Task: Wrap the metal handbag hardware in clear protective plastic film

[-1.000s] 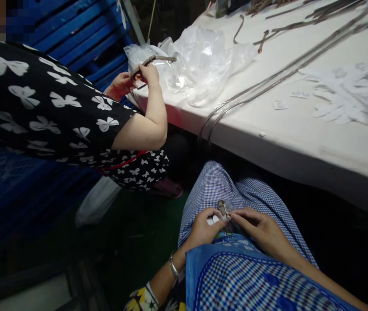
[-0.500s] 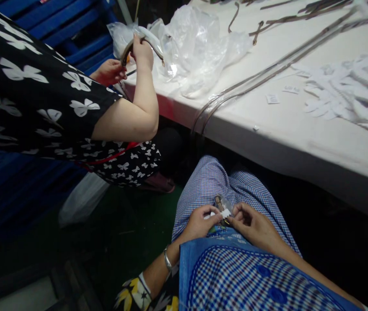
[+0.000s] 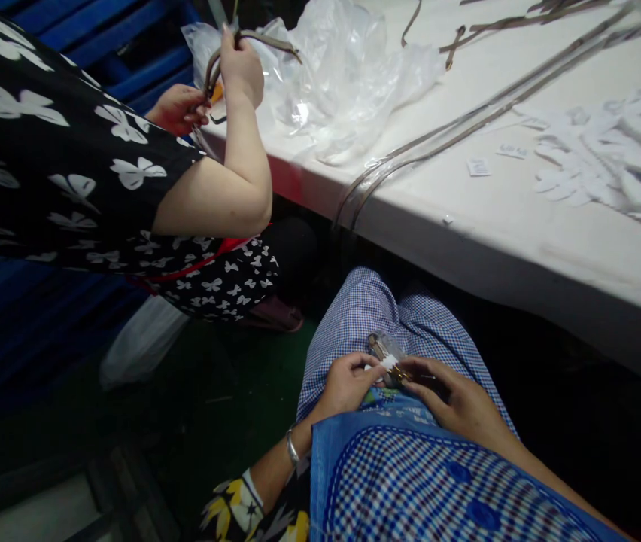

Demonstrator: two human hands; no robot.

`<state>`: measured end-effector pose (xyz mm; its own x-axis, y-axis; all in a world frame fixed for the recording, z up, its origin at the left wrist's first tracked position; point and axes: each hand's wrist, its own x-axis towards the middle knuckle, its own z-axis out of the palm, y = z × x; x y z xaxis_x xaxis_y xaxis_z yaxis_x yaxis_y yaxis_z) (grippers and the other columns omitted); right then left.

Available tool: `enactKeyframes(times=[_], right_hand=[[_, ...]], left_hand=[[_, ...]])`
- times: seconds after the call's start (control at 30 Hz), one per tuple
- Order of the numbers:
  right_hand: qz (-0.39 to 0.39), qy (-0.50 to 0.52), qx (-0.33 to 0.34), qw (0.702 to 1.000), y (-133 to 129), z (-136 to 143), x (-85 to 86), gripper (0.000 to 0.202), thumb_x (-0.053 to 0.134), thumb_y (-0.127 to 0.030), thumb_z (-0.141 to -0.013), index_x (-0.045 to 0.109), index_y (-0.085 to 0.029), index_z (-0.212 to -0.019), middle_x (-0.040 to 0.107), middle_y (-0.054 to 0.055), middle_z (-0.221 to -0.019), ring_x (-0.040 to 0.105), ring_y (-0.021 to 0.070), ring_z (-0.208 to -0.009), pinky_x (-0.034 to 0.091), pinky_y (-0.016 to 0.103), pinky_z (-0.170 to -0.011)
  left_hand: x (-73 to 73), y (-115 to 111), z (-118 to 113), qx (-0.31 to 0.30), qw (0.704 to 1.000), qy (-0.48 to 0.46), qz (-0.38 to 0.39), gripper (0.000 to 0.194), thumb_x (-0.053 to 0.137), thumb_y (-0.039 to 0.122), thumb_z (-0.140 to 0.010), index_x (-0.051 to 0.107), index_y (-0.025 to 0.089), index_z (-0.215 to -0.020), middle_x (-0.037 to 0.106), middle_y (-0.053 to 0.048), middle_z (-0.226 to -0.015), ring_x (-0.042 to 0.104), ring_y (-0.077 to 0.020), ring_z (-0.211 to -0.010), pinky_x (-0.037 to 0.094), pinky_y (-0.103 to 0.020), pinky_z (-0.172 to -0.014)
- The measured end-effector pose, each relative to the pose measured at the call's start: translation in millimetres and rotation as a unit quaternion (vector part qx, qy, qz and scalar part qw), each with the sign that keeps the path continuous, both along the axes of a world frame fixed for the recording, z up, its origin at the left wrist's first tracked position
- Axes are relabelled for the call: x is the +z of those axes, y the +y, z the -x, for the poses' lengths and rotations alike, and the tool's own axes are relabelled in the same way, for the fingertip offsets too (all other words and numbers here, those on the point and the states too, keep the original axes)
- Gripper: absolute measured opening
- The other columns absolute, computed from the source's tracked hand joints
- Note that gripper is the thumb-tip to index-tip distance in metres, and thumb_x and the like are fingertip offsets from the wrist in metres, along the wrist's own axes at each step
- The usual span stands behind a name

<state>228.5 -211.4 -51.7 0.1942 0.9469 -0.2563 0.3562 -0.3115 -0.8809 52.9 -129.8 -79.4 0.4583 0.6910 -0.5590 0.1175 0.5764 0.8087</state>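
Note:
Over my lap, my left hand (image 3: 351,385) pinches a small white paper tag (image 3: 389,362) between thumb and fingers. The tag lies against a brown strap (image 3: 377,345), which looks like a narrow belt, partly covered by clear plastic. My right hand (image 3: 453,395) is closed at the strap's end on the right, its fingertips at gold-coloured metal parts (image 3: 399,373), probably a buckle. My fingers hide part of the strap. Beneath it are my checked trousers (image 3: 348,316) and blue apron (image 3: 427,467).
A co-worker's hands (image 3: 241,71) hold another brown strap at the left. The white table (image 3: 501,218) in front bears plastic bags (image 3: 343,75), long plastic-wrapped straps (image 3: 445,139) hanging over its edge, and paper labels (image 3: 596,150). Blue crates (image 3: 100,45) stand behind the co-worker.
My right fingers have shifted and opened a little around the metal end, so more gold shows. The tag and strap have tilted slightly. The co-worker's hands have moved up and left with their strap.

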Motion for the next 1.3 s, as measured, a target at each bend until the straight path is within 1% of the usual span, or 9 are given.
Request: enactKeyframes(times=[0.17,0.37,0.47,0.57,0.67,0.77,0.9,1.13,1.3], right_hand=[[0.051,0.055,-0.021,0.997,-0.8,0.1,-4.5,0.022,0.071,-0.034,-0.075,0.065,-0.023,-0.094,0.073,0.003,-0.081,0.070,0.0208,-0.076,0.057,0.034,-0.076],[0.062,0.084,-0.057,0.993,10.6,6.5,-7.1,0.028,0.071,-0.034,-0.075,0.058,-0.022,-0.097,0.070,0.002,-0.081,0.070,0.0191,-0.074,0.057,0.031,-0.070],[0.046,0.071,-0.062,0.994,16.5,8.3,-9.7,0.026,0.069,-0.031,-0.076,0.056,-0.023,-0.097,0.069,0.000,-0.075,0.069,0.0190,-0.071,0.056,0.032,-0.070],[0.014,0.032,-0.033,0.999,16.8,6.0,-10.4,0.019,0.066,-0.033,-0.079,0.058,-0.022,-0.092,0.069,0.001,-0.080,0.068,0.0195,-0.074,0.055,0.032,-0.072],[-0.011,-0.054,0.016,0.998,10.6,-0.7,-6.4,0.018,0.065,-0.034,-0.080,0.062,-0.023,-0.093,0.071,0.004,-0.091,0.068,0.0231,-0.086,0.053,0.036,-0.078],[0.002,-0.098,0.035,0.995,4.0,-6.2,0.1,0.019,0.065,-0.033,-0.079,0.063,-0.025,-0.096,0.073,0.003,-0.092,0.069,0.0238,-0.086,0.054,0.036,-0.077],[0.031,-0.084,0.032,0.995,4.2,-4.7,5.1,0.014,0.063,-0.034,-0.082,0.061,-0.025,-0.093,0.073,0.001,-0.081,0.070,0.0204,-0.075,0.054,0.030,-0.068],[0.012,-0.056,0.044,0.997,8.8,-0.9,3.3,0.012,0.062,-0.032,-0.083,0.060,-0.025,-0.092,0.072,0.000,-0.084,0.069,0.0186,-0.079,0.053,0.029,-0.073],[0.008,-0.068,0.029,0.997,10.5,1.5,1.7,0.013,0.062,-0.029,-0.081,0.058,-0.024,-0.092,0.072,0.000,-0.082,0.069,0.0181,-0.076,0.054,0.030,-0.072]], left_hand=[[1.0,0.5,1.4,-0.028,0.999,0.003,-0.032,0.031,0.077,0.040,-0.069,0.068,0.012,-0.079,0.069,-0.004,-0.074,0.065,-0.0143,-0.067,0.050,-0.023,-0.065],[0.7,1.4,2.6,-0.061,0.993,0.043,-0.091,0.019,0.075,0.029,-0.071,0.071,0.012,-0.078,0.071,-0.006,-0.080,0.065,-0.0166,-0.076,0.049,-0.024,-0.072],[-0.3,1.7,0.9,-0.048,0.995,0.044,-0.069,0.022,0.077,0.031,-0.069,0.071,0.011,-0.077,0.071,-0.006,-0.078,0.066,-0.0175,-0.075,0.050,-0.026,-0.073],[0.0,1.4,-1.1,-0.022,0.999,0.027,-0.037,0.029,0.079,0.037,-0.067,0.070,0.011,-0.077,0.071,-0.007,-0.075,0.067,-0.0173,-0.070,0.051,-0.026,-0.069],[0.4,1.0,-2.4,0.004,1.000,0.016,-0.012,0.036,0.080,0.042,-0.064,0.070,0.010,-0.078,0.070,-0.006,-0.070,0.067,-0.0163,-0.066,0.051,-0.025,-0.065],[-0.3,0.9,-2.5,0.011,1.000,0.017,0.001,0.039,0.081,0.044,-0.063,0.070,0.010,-0.079,0.070,-0.006,-0.071,0.067,-0.0159,-0.065,0.051,-0.024,-0.063],[-2.9,0.8,-1.2,-0.019,0.999,0.021,-0.032,0.034,0.080,0.041,-0.065,0.071,0.011,-0.076,0.071,-0.006,-0.073,0.067,-0.0156,-0.067,0.051,-0.024,-0.066],[-2.9,0.8,-1.2,0.000,1.000,0.026,-0.007,0.039,0.081,0.045,-0.062,0.070,0.011,-0.078,0.071,-0.007,-0.071,0.067,-0.0167,-0.066,0.052,-0.026,-0.066],[-1.0,2.1,-0.6,-0.020,0.999,0.031,-0.024,0.035,0.081,0.042,-0.063,0.071,0.011,-0.076,0.071,-0.006,-0.071,0.067,-0.0166,-0.066,0.052,-0.026,-0.068]])
